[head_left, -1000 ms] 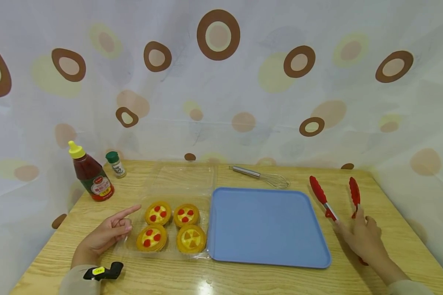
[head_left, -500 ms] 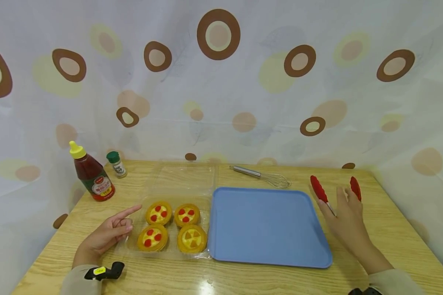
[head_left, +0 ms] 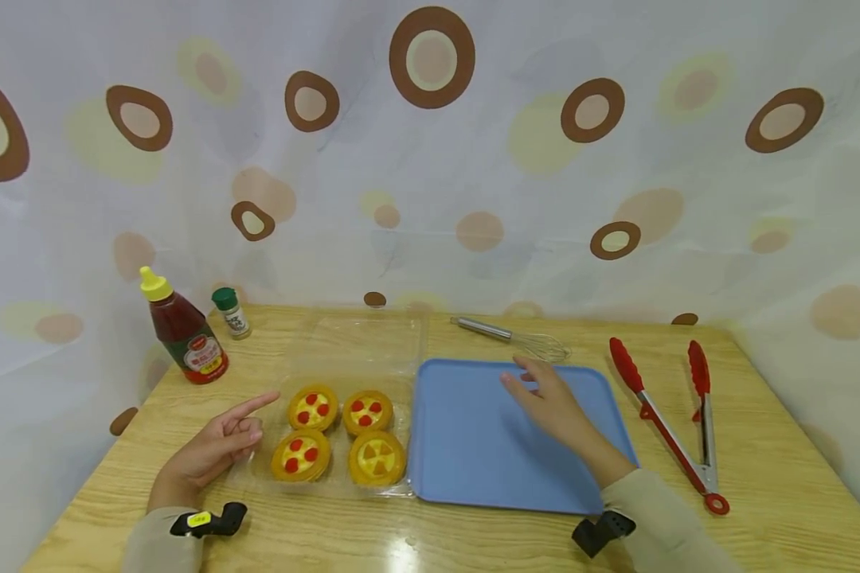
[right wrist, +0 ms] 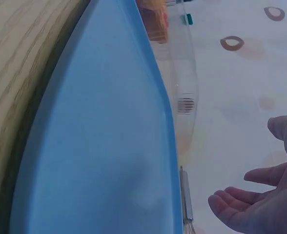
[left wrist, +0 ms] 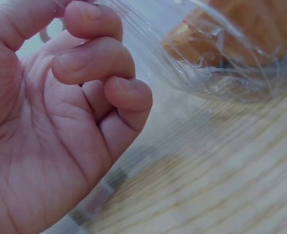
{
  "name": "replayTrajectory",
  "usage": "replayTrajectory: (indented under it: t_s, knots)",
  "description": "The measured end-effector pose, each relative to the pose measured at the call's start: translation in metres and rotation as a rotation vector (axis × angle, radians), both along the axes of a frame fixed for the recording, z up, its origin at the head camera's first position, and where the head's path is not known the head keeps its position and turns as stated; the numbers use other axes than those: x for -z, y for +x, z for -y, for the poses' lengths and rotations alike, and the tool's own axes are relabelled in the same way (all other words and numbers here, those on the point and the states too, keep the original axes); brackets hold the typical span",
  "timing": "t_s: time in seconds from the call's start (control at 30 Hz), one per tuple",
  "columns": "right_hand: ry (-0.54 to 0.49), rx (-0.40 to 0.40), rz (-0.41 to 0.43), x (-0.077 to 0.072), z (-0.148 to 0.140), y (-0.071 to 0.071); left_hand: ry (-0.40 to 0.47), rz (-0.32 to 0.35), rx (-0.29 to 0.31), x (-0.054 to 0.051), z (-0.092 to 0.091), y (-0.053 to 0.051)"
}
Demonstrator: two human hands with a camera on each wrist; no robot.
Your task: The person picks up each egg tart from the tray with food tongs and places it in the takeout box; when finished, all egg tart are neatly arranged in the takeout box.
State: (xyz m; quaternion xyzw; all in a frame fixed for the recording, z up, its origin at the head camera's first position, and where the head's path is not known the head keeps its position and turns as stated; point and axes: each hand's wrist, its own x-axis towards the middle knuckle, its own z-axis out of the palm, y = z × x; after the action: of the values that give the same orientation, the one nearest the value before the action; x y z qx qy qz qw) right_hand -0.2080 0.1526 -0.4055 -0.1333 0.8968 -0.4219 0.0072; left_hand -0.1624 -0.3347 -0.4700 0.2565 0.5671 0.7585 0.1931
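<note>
My left hand is at the left edge of a clear plastic box with its lid laid back. Its index finger points over the edge and the other fingers curl loosely; the left wrist view shows nothing in the palm. Inside the box are several small round tarts, most topped with red pieces, one with yellow wedges. Above the blue tray hovers my right hand, fingers apart and holding nothing. Spread red-and-silver tongs lie right of the tray.
A whisk lies behind the tray. At the back left stand a sauce bottle with a yellow cap and a small green-capped shaker. A patterned curtain hangs behind the wooden table.
My right hand has left the tongs on the table and swung left over the tray. The left hand stays by the box. The view has shifted slightly.
</note>
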Motion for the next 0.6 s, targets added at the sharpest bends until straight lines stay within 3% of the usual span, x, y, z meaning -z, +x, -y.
replayTrajectory:
  t_s: [0.2, 0.4, 0.6]
  knots:
    - [-0.052, -0.088, 0.125, 0.004, 0.033, -0.015, -0.005, 0.011, -0.018, 0.002, 0.001, 0.001]
    - [-0.226, -0.170, 0.196, 0.005, 0.067, -0.032, 0.032, 0.058, -0.030, 0.002, 0.001, 0.006]
    - [-0.412, -0.149, 0.349, 0.011, 0.093, -0.048, 0.019, 0.044, -0.068, 0.002, -0.006, 0.007]
